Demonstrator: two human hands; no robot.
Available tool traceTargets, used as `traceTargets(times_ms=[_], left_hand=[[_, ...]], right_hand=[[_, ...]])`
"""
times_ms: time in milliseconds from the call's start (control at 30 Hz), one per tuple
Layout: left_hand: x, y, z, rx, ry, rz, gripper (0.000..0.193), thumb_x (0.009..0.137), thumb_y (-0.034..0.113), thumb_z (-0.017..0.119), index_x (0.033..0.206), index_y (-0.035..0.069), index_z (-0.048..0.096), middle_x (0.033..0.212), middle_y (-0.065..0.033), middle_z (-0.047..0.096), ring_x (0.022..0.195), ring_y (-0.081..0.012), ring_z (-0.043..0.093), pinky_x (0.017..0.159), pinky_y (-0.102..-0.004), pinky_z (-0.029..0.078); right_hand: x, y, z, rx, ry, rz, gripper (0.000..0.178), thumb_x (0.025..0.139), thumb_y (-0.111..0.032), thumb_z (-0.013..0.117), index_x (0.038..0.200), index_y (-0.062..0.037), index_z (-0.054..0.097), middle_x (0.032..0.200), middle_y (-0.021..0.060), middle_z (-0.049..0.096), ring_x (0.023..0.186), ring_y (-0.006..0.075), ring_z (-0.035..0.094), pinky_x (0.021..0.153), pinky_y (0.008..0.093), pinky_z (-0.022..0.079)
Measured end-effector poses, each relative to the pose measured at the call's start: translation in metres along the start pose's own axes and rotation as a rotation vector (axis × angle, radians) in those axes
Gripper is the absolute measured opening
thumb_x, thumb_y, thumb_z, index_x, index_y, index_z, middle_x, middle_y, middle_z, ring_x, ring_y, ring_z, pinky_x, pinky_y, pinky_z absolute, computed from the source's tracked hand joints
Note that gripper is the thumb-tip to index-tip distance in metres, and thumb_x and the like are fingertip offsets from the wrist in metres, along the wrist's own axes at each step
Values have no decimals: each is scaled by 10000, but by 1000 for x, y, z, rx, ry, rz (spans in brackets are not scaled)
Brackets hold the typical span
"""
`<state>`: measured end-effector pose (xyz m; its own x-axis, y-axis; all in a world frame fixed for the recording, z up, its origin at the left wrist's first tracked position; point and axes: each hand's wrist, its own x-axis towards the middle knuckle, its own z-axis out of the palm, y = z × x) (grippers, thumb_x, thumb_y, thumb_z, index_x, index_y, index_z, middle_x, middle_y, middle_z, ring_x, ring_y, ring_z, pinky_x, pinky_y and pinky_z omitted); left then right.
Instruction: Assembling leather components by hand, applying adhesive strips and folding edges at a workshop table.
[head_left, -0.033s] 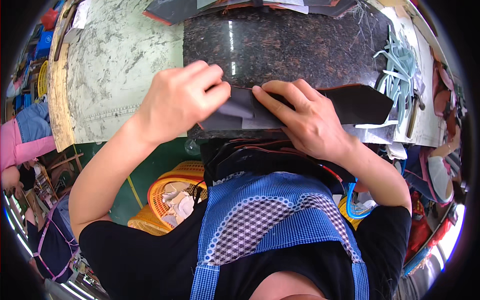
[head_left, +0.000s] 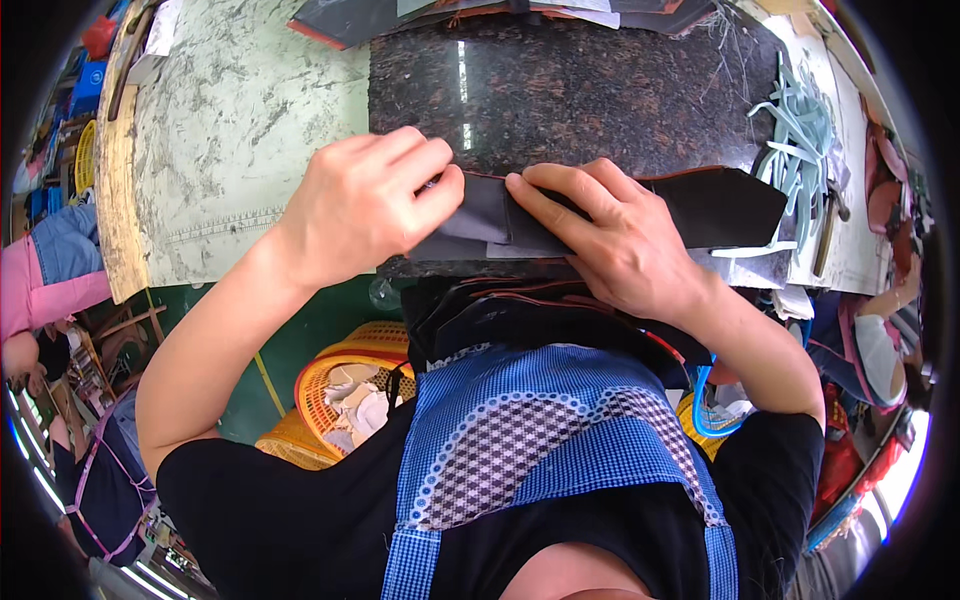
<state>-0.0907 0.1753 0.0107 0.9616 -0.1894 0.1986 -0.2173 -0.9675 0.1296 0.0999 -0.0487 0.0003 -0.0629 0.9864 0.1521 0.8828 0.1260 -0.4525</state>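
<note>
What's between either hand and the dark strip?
Nothing visible: the right hand rests on the dark strip, and the left hand is at its left part, grip unclear. The pale green strips lie by its right end, clear of both hands.

Green flr [head_left: 300,325] w/ yellow line [head_left: 270,383]; scuffed wht worktable [head_left: 220,120], wood-edged; strip lights [head_left: 48,490] lower L.

The panel [head_left: 715,210] lies on the slab [head_left: 600,100], left of strips [head_left: 800,125].
</note>
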Motion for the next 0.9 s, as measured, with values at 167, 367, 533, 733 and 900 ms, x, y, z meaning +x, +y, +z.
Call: traceTargets(times_ms=[167, 367, 533, 733, 900], left_hand=[[-19, -6, -1, 147, 29, 85, 471, 774, 130, 688, 1237, 101, 774, 1055, -56, 681, 1078, -251, 683, 888, -372, 579], [-20, -7, -21, 73, -158, -26, 598, 666, 121, 789, 1262, 131, 749, 1195, -80, 640, 1176, -299, 644, 981, -431, 533], [4, 22, -21, -76, -176, -145, 671, 639, 224, 922, 1236, 9, 703, 1280, -125, 618, 1254, -330, 598, 1073, -482, 467], [32, 59, 16, -441, -73, -22, 668, 714, 176, 900, 1318, 21, 661, 1314, -142, 617, 1281, -373, 595, 1081, -467, 512], [60, 56, 2, -356, -233, 13, 428, 791, 183, 855, 1174, 41, 726, 1223, -132, 682, 1158, -337, 666, 950, -448, 563]], right_hand=[[10, 6, -2, -90, -99, -163, 649, 803, -154, 709, 1444, -72, 657, 1526, 28, 600, 1023, 218, 618, 898, 356, 582], [14, -5, -13, -87, -169, -149, 605, 708, -112, 750, 1309, -39, 739, 1487, 11, 659, 1013, 251, 634, 898, 362, 584], [-15, 6, -42, -48, -119, -55, 227, 711, -150, 755, 887, -10, 784, 1286, 62, 742, 1031, 273, 637, 883, 414, 585], [-27, 40, -47, 459, -239, 107, 325, 779, -81, 725, 1086, 21, 757, 1284, 125, 715, 1295, 340, 591, 1132, 446, 479], [-27, 19, -25, 142, -45, 9, 318, 731, -105, 793, 1033, -31, 725, 1200, 98, 664, 1135, 336, 616, 1002, 458, 530]])
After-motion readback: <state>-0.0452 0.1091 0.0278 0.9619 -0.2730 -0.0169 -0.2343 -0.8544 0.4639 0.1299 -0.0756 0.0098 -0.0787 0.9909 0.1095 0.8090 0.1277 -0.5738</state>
